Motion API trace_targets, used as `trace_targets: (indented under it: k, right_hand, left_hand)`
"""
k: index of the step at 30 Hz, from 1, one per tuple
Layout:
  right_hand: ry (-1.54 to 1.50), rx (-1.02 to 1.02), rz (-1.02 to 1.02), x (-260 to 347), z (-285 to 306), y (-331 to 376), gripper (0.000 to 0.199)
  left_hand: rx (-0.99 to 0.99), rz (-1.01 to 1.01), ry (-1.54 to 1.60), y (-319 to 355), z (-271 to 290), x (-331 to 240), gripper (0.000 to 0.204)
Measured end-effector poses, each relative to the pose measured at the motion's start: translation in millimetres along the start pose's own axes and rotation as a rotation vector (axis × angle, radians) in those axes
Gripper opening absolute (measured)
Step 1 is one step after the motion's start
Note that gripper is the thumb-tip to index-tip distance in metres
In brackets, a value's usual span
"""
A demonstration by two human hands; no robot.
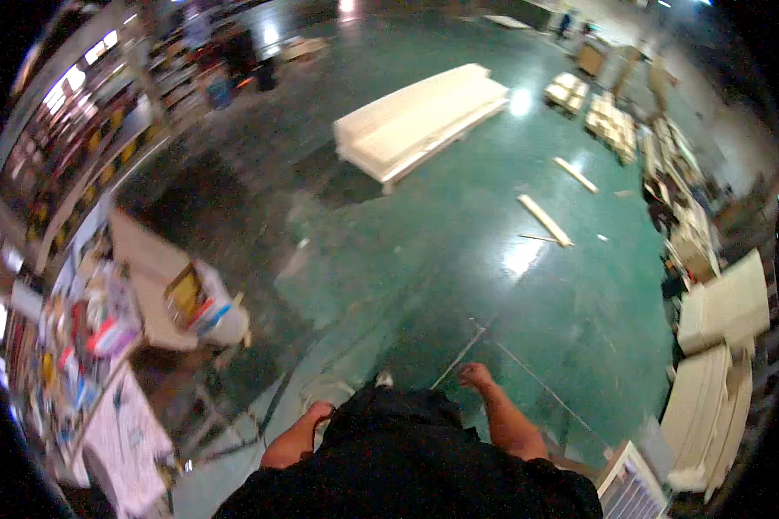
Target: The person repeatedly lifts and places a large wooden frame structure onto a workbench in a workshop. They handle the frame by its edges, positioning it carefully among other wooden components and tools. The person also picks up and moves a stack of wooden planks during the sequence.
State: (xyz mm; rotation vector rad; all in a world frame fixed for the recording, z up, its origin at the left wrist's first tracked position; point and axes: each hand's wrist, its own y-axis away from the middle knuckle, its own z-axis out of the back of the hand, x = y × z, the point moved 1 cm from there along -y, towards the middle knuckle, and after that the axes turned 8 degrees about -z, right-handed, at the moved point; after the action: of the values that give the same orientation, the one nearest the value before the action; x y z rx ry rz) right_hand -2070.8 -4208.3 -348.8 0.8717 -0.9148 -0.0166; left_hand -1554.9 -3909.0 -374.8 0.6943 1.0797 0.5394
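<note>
My right hand (475, 375) hangs low in front of my body, over the green floor (407, 294). Its fingers look loosely curled, but blur hides whether anything is in them. Beside it, a thin pale line (460, 355) runs at a slant along the floor; I cannot tell if it is a rod or a mark. My left hand (321, 410) is at my left side, close to my dark clothing, its fingers too small and smeared to read. A pale round shape (329, 391) lies just beyond it.
A long stack of pale boards (415, 121) stands ahead. Two loose wooden strips (545, 221) (576, 175) lie to its right. At left, a cluttered workbench (125, 424) adjoins a cardboard box (151, 285) and a white bucket (225, 322). Stacked panels (701, 415) line the right side, near a framed panel (632, 484).
</note>
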Motion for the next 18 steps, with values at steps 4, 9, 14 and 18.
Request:
trace_targets:
  k: [4,9,14,18]
  right_hand:
    - [-0.066,0.073,-0.246,-1.2,-2.1,-32.1,0.009]
    - [0.056,0.136,-0.384,-15.7,-5.3,-82.3,0.009]
    - [-1.005,0.281,-0.725,-60.6,0.8,-176.5,0.010]
    - [0.020,0.519,-0.584,18.6,3.9,-281.1,0.010]
  left_hand:
    - [-0.173,-0.138,0.326,-108.3,74.1,-134.8,0.018]
    - [-0.218,-0.477,0.293,-197.1,185.6,-264.4,0.018]
    - [-0.068,-0.222,-0.053,-259.2,218.4,-264.5,0.033]
    - [-0.199,-0.043,-0.362,-249.0,260.4,-254.8,0.034]
